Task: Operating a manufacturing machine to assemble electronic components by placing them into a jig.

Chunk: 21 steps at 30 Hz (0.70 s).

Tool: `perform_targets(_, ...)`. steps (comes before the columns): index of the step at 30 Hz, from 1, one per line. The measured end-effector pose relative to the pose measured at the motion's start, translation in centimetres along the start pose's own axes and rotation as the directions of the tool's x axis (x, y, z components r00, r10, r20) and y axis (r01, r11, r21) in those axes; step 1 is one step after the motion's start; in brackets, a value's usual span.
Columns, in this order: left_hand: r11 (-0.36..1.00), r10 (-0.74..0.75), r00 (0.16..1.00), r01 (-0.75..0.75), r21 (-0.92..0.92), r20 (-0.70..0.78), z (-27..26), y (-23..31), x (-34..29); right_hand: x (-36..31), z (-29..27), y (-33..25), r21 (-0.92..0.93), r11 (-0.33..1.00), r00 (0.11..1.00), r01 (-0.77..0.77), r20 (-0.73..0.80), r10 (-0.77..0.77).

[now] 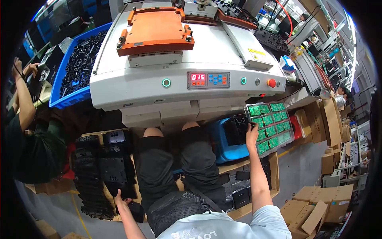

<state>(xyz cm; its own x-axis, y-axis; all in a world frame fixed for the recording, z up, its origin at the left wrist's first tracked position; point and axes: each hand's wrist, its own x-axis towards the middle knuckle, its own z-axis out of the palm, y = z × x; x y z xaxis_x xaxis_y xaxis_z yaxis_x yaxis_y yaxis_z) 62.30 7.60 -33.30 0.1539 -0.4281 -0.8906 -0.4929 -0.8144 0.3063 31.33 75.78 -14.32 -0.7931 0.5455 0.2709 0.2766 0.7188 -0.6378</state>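
Observation:
My left hand [122,202] is low on the left, its fingers closed on the lower edge of a black plastic panel [114,170]. That panel lies over other black panels in a cardboard box beside my left leg. My right hand [252,136] reaches forward on the right, its fingertips pinching the edge of a black plastic part [238,126] above a blue bin [230,153]. Right beside these fingers is a clear tray [289,126] with several green circuit boards [267,120] in its pockets. Part of the right fingers' grip is hidden.
Ahead stands a white machine [143,85] with an orange fixture plate [157,27], lit buttons and a red knob [271,83]. A blue crate [59,102] of small black parts is at its left. Another person's arm [26,99] shows far left. Cardboard boxes [324,199] stand lower right.

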Motion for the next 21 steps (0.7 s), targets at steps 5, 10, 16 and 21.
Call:
perform_targets(5,0.991,0.129,0.959,-0.133,-0.002,0.252,1.1,-0.2,-4.9,-0.1,-0.3,0.6,-0.041,0.998,0.999,0.054,-0.006,-0.054)
perform_targets(10,0.978,0.185,0.982,-0.183,-0.096,0.018,1.3,-2.0,-4.2,0.3,0.0,1.7,-0.008,0.999,0.998,0.052,0.023,-0.052)
perform_targets(16,0.987,0.16,0.967,-0.159,-0.022,0.198,1.9,-1.7,-4.4,0.8,0.1,3.5,0.153,0.984,0.996,-0.091,0.008,0.091)
perform_targets(21,0.995,0.097,0.958,-0.097,-0.013,0.271,1.4,-2.9,-4.1,0.8,0.6,3.7,0.525,0.797,0.954,-0.299,0.136,0.268)
